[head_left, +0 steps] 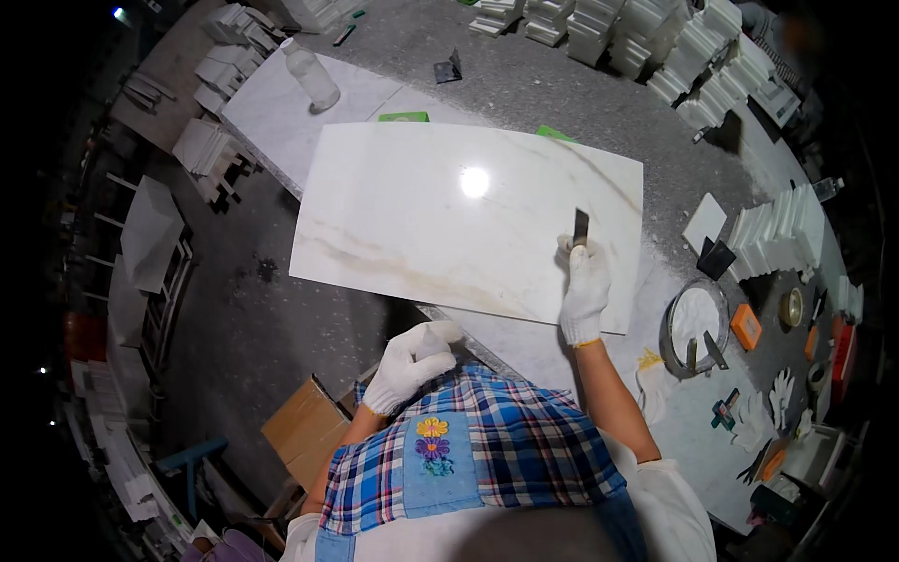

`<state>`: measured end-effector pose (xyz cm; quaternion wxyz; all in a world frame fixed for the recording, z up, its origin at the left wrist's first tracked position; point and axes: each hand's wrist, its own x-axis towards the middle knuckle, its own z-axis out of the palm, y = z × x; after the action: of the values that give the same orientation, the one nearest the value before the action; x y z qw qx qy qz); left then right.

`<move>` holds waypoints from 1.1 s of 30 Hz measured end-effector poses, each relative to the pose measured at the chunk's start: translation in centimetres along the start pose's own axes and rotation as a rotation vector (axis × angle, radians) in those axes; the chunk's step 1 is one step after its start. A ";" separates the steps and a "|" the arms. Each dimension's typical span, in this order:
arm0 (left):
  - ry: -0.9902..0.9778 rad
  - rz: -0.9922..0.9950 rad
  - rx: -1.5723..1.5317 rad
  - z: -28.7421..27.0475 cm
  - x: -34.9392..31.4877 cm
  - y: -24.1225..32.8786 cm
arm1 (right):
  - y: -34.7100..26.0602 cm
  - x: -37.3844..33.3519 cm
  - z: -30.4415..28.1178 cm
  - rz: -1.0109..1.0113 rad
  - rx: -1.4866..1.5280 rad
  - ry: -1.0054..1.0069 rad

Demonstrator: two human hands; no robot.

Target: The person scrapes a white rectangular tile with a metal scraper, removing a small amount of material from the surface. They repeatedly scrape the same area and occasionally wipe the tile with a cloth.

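Note:
A white marble-look slab [403, 201] with tan veins lies in front of me, a lamp's glare bright on its polished face. My right hand [586, 290], in a white knitted glove, is over the slab's right part. It grips a dark flat scraper blade [582, 225] that points away from me. Closer to my body, off the slab's near edge, my gloved left hand [412, 365] is closed in front of the checked apron [534, 436]. Something whitish shows between its fingers, too unclear to name.
Green blocks [405, 117] show at the slab's far edge. A clear bottle [310, 75] stands at far left. On the right are a bowl of white paste [695, 323] with putty knives, an orange box [746, 327], loose gloves [752, 421] and stacked white pieces [782, 229]. A cardboard box [304, 431] sits lower left.

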<state>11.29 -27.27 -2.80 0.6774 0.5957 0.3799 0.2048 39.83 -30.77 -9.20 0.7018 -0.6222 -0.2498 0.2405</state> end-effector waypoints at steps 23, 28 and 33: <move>0.042 -0.181 0.065 0.4 1.4 0.6 | -2.6 -3.2 -5.5 -0.266 -1.001 -0.368; -0.006 -0.155 0.132 0.6 2.2 0.1 | -2.7 -2.8 -5.2 -0.439 -1.040 -0.404; -0.025 -0.116 0.179 0.7 3.1 -0.9 | -3.1 -1.7 -4.5 -0.527 -1.183 -0.485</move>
<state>13.63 -25.64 -4.53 0.6369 0.6333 0.4221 0.1233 41.59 -35.63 -6.68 0.2037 -0.7476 -0.6319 0.0175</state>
